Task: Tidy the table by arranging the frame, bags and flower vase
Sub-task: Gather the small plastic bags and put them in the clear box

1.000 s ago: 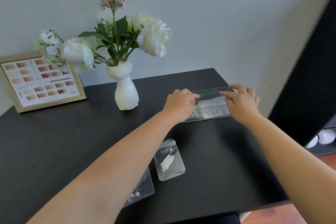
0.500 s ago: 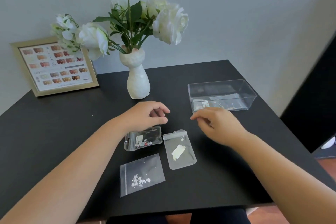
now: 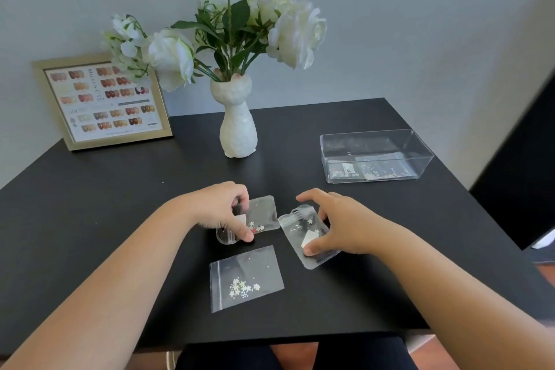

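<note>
Three small clear bags lie on the black table (image 3: 90, 219). My left hand (image 3: 222, 210) pinches the left bag (image 3: 264, 213), which holds small flower pieces. My right hand (image 3: 336, 225) grips the right bag (image 3: 297, 228) with a white label inside. A third bag (image 3: 246, 278) of white flower pieces lies flat nearer to me, untouched. The white vase (image 3: 238, 126) of white and lilac flowers stands at the back middle. A gold frame (image 3: 102, 102) with a nail colour chart leans against the wall at the back left.
A clear plastic box (image 3: 375, 156) stands at the right of the table with bags lying in it. A dark cabinet (image 3: 525, 174) rises close to the table's right edge. The wall runs right behind the table.
Both hands have left the clear box and come back toward me. Each now closes on one small bag on the table. The view has tilted down.
</note>
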